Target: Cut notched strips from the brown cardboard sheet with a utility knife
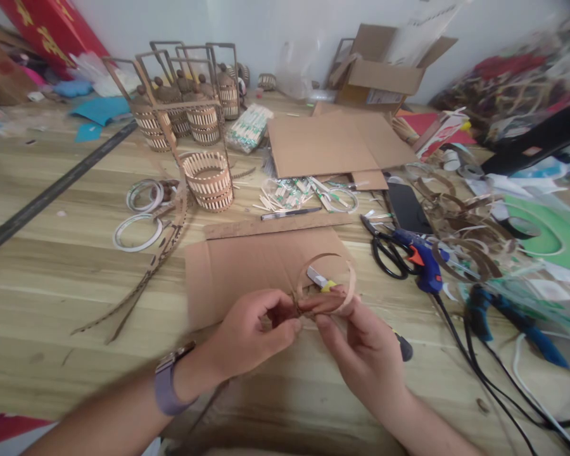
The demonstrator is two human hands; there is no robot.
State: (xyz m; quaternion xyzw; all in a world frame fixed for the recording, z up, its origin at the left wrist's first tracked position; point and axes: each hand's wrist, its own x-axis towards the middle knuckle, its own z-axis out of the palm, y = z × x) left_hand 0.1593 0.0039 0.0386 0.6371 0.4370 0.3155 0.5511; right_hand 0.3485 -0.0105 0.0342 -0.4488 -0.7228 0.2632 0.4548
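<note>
A thin brown cardboard strip (pixel 352 282), bent into a loop, is pinched between my two hands above a flat cardboard sheet (pixel 261 259). My left hand (pixel 259 329) grips the strip's left side between thumb and fingers. My right hand (pixel 368 345) holds its right side, the fingers inside or behind the loop. The strip's ends are partly hidden by my fingers. Behind the loop lies a utility knife (pixel 318 278) with its blade end showing; my right hand covers much of its body.
A small slatted basket (pixel 208 180) with a tall handle stands at left, with several lidded ones behind. At right lie black scissors (pixel 390 253), a blue glue gun (pixel 425 263) with a cord, a phone (pixel 409 208) and blue-handled pliers (pixel 479 313). Tape rolls (pixel 137 232) lie at left.
</note>
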